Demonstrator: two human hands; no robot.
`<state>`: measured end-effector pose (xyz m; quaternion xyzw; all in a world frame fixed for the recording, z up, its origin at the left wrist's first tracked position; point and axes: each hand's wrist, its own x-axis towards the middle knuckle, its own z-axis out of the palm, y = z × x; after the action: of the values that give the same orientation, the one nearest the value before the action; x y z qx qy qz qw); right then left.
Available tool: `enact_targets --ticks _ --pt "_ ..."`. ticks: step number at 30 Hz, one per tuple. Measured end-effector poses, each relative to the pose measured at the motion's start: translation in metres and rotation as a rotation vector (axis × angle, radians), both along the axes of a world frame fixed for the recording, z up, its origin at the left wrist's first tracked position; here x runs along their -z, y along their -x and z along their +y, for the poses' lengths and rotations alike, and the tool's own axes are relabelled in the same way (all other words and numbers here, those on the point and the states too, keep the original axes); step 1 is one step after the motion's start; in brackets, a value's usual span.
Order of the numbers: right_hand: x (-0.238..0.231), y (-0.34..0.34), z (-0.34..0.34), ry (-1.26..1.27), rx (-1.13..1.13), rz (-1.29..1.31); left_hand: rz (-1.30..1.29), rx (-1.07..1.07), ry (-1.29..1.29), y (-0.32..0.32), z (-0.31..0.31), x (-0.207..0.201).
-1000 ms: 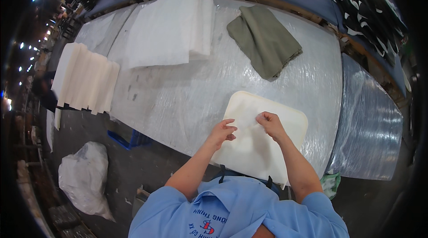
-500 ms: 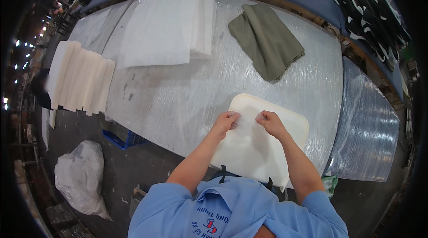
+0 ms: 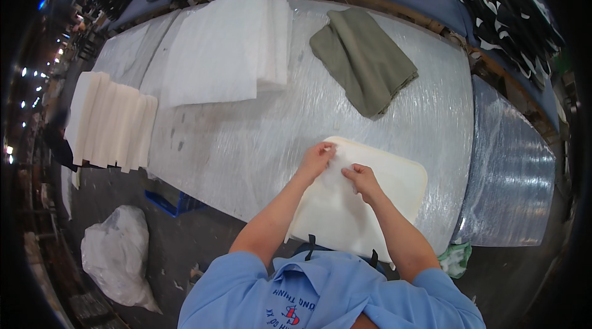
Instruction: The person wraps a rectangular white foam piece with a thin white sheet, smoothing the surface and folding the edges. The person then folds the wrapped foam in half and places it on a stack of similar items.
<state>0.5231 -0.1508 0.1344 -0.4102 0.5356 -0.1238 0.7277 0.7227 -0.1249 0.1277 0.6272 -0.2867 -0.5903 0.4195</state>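
White pad [image 3: 339,212]: table's [image 3: 246,144] near edge
Left hand [image 3: 317,159], right hand [image 3: 362,182]: fingers curled; hold unclear
Crossing pad: right forearm [image 3: 398,227]
Olive cloth [image 3: 364,61]: far edge, centre-right
White sheets [image 3: 216,51]: far edge, left
Cream stack [image 3: 114,119]: left edge

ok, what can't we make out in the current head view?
Head view:
- Anything between the fingertips of the left hand and right hand: too small and pale against the cream panel.
- Part of that panel: behind the right forearm.
- Contents of the whitish plastic bag: obscured by its cloudy folds.
- Rest of the blue crate: hidden by the table.
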Motion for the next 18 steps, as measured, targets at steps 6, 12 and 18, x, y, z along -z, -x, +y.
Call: enact_targets --ticks 6,12,18 --pt "0.004 -0.012 -0.02 0.015 -0.027 -0.013 -0.145 -0.141 -0.009 -0.021 -0.009 -0.027" --pt "-0.005 -0.016 -0.048 0.294 -0.421 0.141 -0.039 0.125 -0.116 -0.022 0.026 -0.004" --pt "-0.007 0.019 -0.06 0.079 0.175 0.192 0.468 -0.444 -0.202 0.012 0.036 0.029"
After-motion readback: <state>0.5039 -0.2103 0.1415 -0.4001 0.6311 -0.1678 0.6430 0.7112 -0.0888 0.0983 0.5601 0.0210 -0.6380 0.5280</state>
